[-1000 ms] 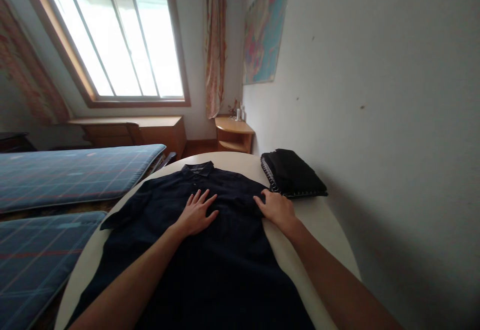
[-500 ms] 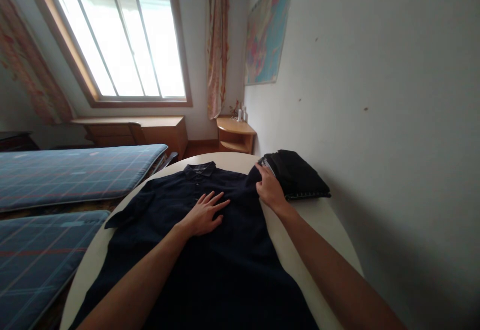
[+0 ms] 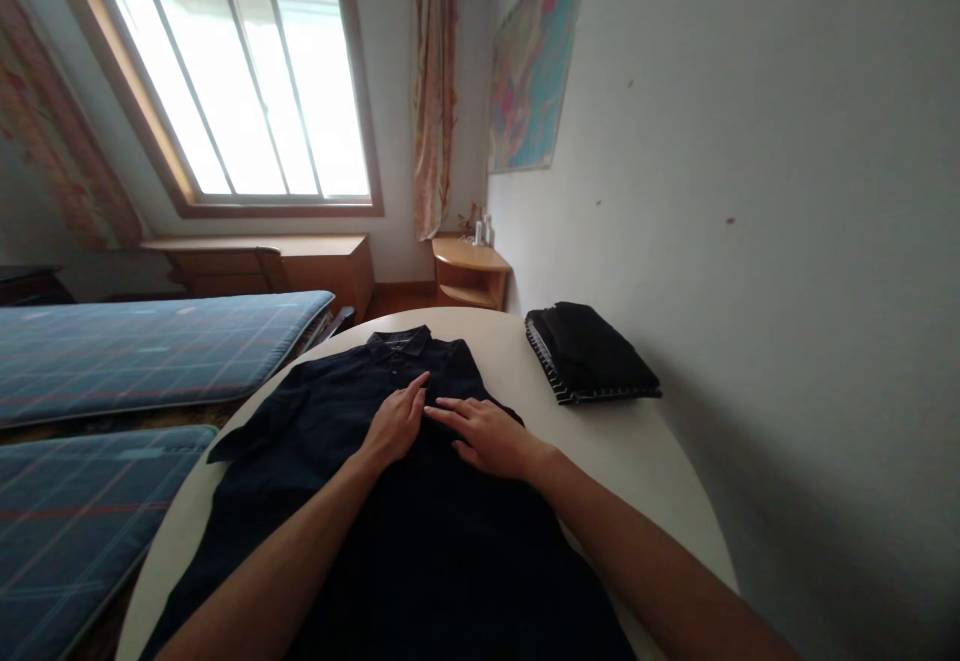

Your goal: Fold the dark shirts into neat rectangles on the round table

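A dark navy polo shirt (image 3: 322, 501) lies spread with its collar at the far side. Its left-hand sleeve points outward, while the right-hand sleeve is turned in over the front. My left hand (image 3: 396, 423) rests on the chest below the buttons, fingers stretched out and tilted inward. Flat on the turned-in sleeve lies my right hand (image 3: 491, 436), its fingers extended toward the left one. The fingertips of the two hands nearly meet. Neither hand grips the cloth.
The shirt is on a round cream table (image 3: 637, 461). A stack of folded dark clothes (image 3: 589, 351) sits at its right side. Two plaid mattresses (image 3: 150, 351) flank the table on the left. A white wall (image 3: 787, 291) stands close on the right.
My right hand has carried the right-hand sleeve inward from beside the stack and now lies flat on the shirt. My left hand stays near the chest, its fingers less spread.
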Tool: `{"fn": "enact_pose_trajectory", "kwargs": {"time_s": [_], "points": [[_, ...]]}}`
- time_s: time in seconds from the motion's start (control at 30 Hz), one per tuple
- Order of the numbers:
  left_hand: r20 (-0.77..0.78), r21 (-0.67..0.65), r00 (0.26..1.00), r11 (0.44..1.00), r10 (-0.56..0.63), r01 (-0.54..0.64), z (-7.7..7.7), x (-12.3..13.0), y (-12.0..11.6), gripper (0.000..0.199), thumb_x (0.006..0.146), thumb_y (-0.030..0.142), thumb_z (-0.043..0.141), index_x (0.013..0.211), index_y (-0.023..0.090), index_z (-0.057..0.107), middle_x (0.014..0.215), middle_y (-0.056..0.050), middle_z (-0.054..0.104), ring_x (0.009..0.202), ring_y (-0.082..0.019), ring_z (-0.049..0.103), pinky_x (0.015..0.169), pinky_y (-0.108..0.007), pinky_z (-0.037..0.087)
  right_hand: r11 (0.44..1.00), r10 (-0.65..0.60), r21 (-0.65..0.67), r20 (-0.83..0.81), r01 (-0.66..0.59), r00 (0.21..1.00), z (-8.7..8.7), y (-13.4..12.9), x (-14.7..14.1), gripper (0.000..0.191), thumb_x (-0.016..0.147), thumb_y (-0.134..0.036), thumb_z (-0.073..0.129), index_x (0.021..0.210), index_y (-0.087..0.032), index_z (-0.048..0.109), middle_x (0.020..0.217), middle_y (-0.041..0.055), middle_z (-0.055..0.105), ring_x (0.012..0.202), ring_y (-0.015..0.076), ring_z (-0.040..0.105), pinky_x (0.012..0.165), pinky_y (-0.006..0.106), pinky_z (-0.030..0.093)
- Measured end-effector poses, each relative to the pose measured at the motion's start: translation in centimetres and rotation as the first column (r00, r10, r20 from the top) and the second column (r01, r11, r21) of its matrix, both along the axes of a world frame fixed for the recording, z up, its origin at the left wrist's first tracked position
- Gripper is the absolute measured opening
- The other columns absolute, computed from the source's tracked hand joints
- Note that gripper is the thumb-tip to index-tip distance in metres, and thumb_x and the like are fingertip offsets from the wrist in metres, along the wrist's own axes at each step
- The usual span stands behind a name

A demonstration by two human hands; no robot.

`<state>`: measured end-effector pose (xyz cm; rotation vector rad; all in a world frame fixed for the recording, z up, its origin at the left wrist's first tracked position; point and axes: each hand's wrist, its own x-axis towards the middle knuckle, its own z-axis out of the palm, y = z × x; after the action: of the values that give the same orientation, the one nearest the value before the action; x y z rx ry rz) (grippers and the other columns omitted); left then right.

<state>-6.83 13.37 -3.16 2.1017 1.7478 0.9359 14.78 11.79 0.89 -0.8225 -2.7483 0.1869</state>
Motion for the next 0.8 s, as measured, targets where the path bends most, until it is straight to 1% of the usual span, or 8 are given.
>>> {"fn": "enact_pose_trajectory", "kwargs": {"time_s": [0.1, 0.2, 0.37, 0.5, 0.6, 0.67, 0.73, 0.8], "points": [[-0.091, 0.025, 0.995, 0.998, -0.047, 0.049, -0.1, 0.2, -0.1, 0.047, 0.102, 0.033, 0.026, 0.142, 0.024, 0.049, 0.135, -0.005, 0.062, 0.125, -0.02, 0.056, 0.114, -0.042, 0.035, 0.994, -0.098, -0.06, -0.058, 0.095, 0.993, -0.7, 0.5, 0.1, 0.062, 0.097, -0.041, 0.048, 0.153, -0.021, 0.032, 0.156, 0.0097, 0.036, 0.142, 0.0234, 0.035, 0.117, 0.04, 0.027], [-0.2, 0.051, 0.98, 0.998, -0.023, 0.034, -0.3, 0.5, -0.1, 0.043, 0.099, 0.036, 0.035, 0.134, 0.023, 0.058, 0.143, -0.006, 0.055, 0.131, -0.023, 0.05, 0.116, -0.043, 0.032, 0.962, -0.234, -0.15, -0.017, 0.229, 0.972, -1.6, 1.5, 0.2, 0.066, 0.1, -0.053, 0.035, 0.153, -0.014, 0.032, 0.16, 0.0136, 0.027, 0.148, 0.0256, 0.023, 0.12, 0.041, 0.019], [-0.306, 0.086, 0.952, 0.996, 0.03, -0.004, -0.7, 0.6, -0.2, 0.044, 0.097, 0.04, 0.042, 0.136, 0.023, 0.057, 0.146, -0.008, 0.051, 0.133, -0.027, 0.047, 0.115, -0.045, 0.032, 0.925, -0.284, -0.231, 0.102, 0.301, 0.953, -2.9, 3.0, 0.5, 0.069, 0.099, -0.06, 0.03, 0.154, -0.019, 0.032, 0.163, 0.0098, 0.02, 0.15, 0.0273, 0.013, 0.121, 0.044, 0.012], [-0.32, 0.031, 0.947, 0.999, 0.024, -0.015, -0.7, 0.3, 0.0, 0.051, 0.099, 0.047, 0.039, 0.143, 0.024, 0.049, 0.145, -0.007, 0.053, 0.138, -0.027, 0.042, 0.117, -0.048, 0.028, 0.912, -0.33, -0.219, 0.113, 0.348, 0.937, -2.6, 3.7, 0.5, 0.067, 0.098, -0.06, 0.033, 0.151, -0.02, 0.037, 0.161, 0.0094, 0.025, 0.149, 0.0271, 0.016, 0.12, 0.044, 0.014], [-0.321, 0.039, 0.946, 0.998, 0.053, -0.043, -0.6, 0.1, 0.3, 0.05, 0.099, 0.046, 0.037, 0.144, 0.026, 0.048, 0.144, -0.005, 0.054, 0.14, -0.028, 0.04, 0.119, -0.05, 0.022, 0.892, -0.394, -0.2, 0.101, 0.406, 0.914, -1.7, 4.2, -0.4, 0.061, 0.098, -0.058, 0.035, 0.142, -0.019, 0.049, 0.153, 0.0121, 0.041, 0.143, 0.0281, 0.032, 0.116, 0.044, 0.021], [-0.322, 0.048, 0.944, 0.997, 0.076, -0.064, -0.6, -0.1, 0.4, 0.05, 0.099, 0.045, 0.038, 0.143, 0.025, 0.049, 0.145, -0.005, 0.053, 0.141, -0.028, 0.039, 0.119, -0.051, 0.021, 0.869, -0.456, -0.177, 0.072, 0.461, 0.887, -1.3, 4.7, -1.4, 0.058, 0.097, -0.055, 0.038, 0.138, -0.015, 0.052, 0.144, 0.0146, 0.051, 0.135, 0.0281, 0.043, 0.113, 0.043, 0.027], [-0.322, 0.041, 0.944, 0.997, 0.074, -0.064, -0.6, -0.1, 0.4, 0.05, 0.099, 0.045, 0.038, 0.143, 0.024, 0.049, 0.146, -0.006, 0.052, 0.14, -0.028, 0.039, 0.118, -0.05, 0.024, 0.846, -0.511, -0.156, 0.042, 0.511, 0.859, -1.0, 5.6, -2.5, 0.062, 0.097, -0.052, 0.04, 0.142, -0.011, 0.046, 0.145, 0.0177, 0.05, 0.135, 0.0289, 0.043, 0.112, 0.042, 0.029], [-0.329, 0.035, 0.942, 0.998, 0.063, -0.054, -0.6, -0.1, 0.3, 0.05, 0.098, 0.045, 0.038, 0.143, 0.025, 0.049, 0.146, -0.006, 0.052, 0.141, -0.029, 0.038, 0.117, -0.05, 0.025, 0.825, -0.544, -0.152, 0.041, 0.544, 0.838, -1.0, 6.6, -3.7, 0.069, 0.097, -0.051, 0.039, 0.149, -0.006, 0.036, 0.154, 0.0205, 0.036, 0.141, 0.0312, 0.034, 0.114, 0.042, 0.026]]}}
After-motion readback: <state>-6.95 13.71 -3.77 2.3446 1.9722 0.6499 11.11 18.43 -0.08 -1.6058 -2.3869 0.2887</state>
